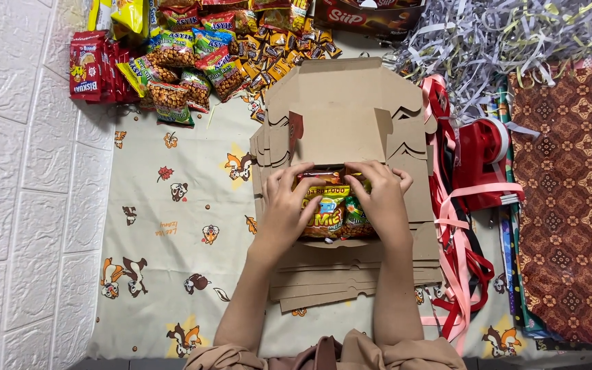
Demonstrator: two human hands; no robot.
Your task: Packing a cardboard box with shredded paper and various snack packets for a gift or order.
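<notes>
A small open cardboard box [340, 133] sits on top of a stack of flat cardboard box blanks [351, 274] in the middle of the patterned cloth. Several colourful snack packets [331, 209] lie packed inside the box. My left hand [284, 205] presses on the packets at the box's left side, fingers curled over their top edge. My right hand [380, 202] does the same on the right side. Both hands touch the packets and the box's rim. The box lid stands up behind them.
A heap of snack packets [193, 55] lies at the back left, red wafer packs [90, 65] beside it. Shredded paper [501, 34] fills the back right. A red tape dispenser [481, 161], pink and red ribbons [457, 260] and patterned wrapping paper [563, 205] lie on the right.
</notes>
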